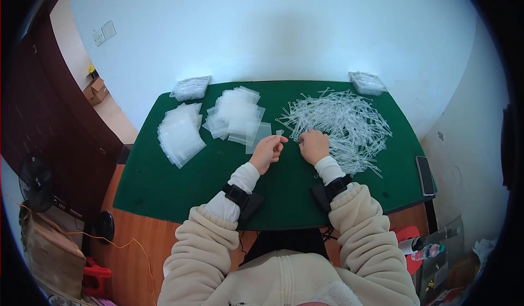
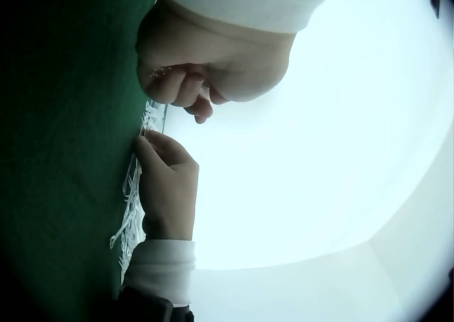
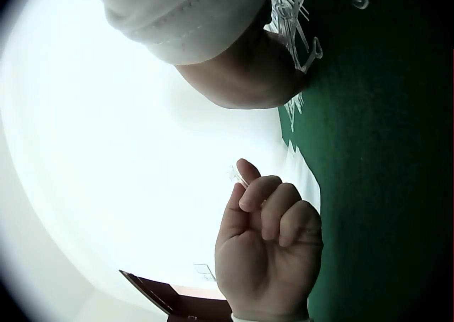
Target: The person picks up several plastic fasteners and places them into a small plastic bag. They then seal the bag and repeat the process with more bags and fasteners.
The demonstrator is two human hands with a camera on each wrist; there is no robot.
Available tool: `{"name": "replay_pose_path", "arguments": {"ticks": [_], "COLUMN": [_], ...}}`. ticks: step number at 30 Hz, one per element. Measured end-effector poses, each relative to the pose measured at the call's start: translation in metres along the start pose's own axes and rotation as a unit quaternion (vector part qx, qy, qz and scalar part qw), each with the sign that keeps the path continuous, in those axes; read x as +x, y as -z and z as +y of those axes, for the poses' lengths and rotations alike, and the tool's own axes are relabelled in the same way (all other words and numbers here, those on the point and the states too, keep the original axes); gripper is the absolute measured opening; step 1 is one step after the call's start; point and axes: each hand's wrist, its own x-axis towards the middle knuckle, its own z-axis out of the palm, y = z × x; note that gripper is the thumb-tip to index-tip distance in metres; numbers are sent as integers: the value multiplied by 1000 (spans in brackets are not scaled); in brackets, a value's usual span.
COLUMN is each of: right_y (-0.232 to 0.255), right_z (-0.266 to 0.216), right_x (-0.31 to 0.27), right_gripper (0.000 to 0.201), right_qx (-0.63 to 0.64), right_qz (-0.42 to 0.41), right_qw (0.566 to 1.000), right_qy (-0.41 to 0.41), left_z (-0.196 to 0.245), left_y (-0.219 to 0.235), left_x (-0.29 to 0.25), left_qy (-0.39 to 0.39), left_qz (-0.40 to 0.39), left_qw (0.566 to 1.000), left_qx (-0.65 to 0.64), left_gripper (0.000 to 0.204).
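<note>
Near the green tabletop (image 1: 164, 186) left edge, clear plastic bags (image 1: 180, 134), more bags (image 1: 236, 115) beside. At centre, left hand (image 1: 267, 152) curled, pinching a small clear plastic piece (image 1: 279, 133). Right hand (image 1: 314, 145) fisted at the plastic pipette pile (image 1: 344, 123), toward the right edge; what it pinches, impossible to tell.

Head camera high above, looking down at green felt-covered table (image 1: 164, 180), wrist cameras low and close, each facing the opposite hand, all sharing the table's 12 o'clock part.
</note>
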Motion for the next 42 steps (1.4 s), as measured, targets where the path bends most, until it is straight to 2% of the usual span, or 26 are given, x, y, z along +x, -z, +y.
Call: {"name": "replay_pose_path", "arguments": {"ticks": [3, 7, 10, 15, 18, 19, 22, 23, 26, 31, 34, 39, 42], "right_y": [0, 5, 15, 16, 20, 22, 30, 28, 19, 12, 9, 12, 13], "right_z": [-2, -6, -10, -11, -21, -23, -27, -27, -24, -20, -21, -23, -23], "right_x": [1, 0, 2, 7, 6, 5, 4, 5, 4, 5, 4, 4, 4], "right_gripper": [5, 4, 3, 2, 3, 3, 2, 2, 6, 9, 8, 8, 9], "right_qx": [9, 37, 107, 221, 377, 377, 473, 473, 578, 551, 640, 640, 631], "right_qz": [-9, 22, 89, 97, 119, 119, 115, 115, 27, -24, -20, 14, 26], "right_qw": [1000, 999, 989, 968, 913, 913, 869, 869, 816, 834, 768, 768, 775], "right_qy": [-7, 10, 45, 75, 100, 100, 91, 91, -1, -8, 2, 8, -29], "left_z": [0, -2, -3, -7, -12, -13, -14, -14, -15, -15, -17, -9, -5], "left_y": [1, 3, 5, 7, 7, 8, 10, 10, 11, 12, 8, -3, -5], "left_x": [0, 2, 4, 7, 9, 10, 12, 13, 15, 14, 13, 3, 0], "left_qy": [2, -8, -16, -30, -74, -74, -106, -106, -137, -129, -105, -61, -12], "left_qz": [-5, 4, 14, 14, 39, 39, 79, 79, 100, 92, 66, -6, -36], "left_qw": [1000, 1000, 1000, 999, 997, 997, 991, 991, 985, 986, 989, 995, 997], "left_qx": [1, 0, -17, -13, 7, 7, 23, 22, 16, 57, 74, 82, 66], "left_gripper": [19, 20, 20, 21, 21, 21, 21, 21, 21, 21, 22, 23, 23]}}
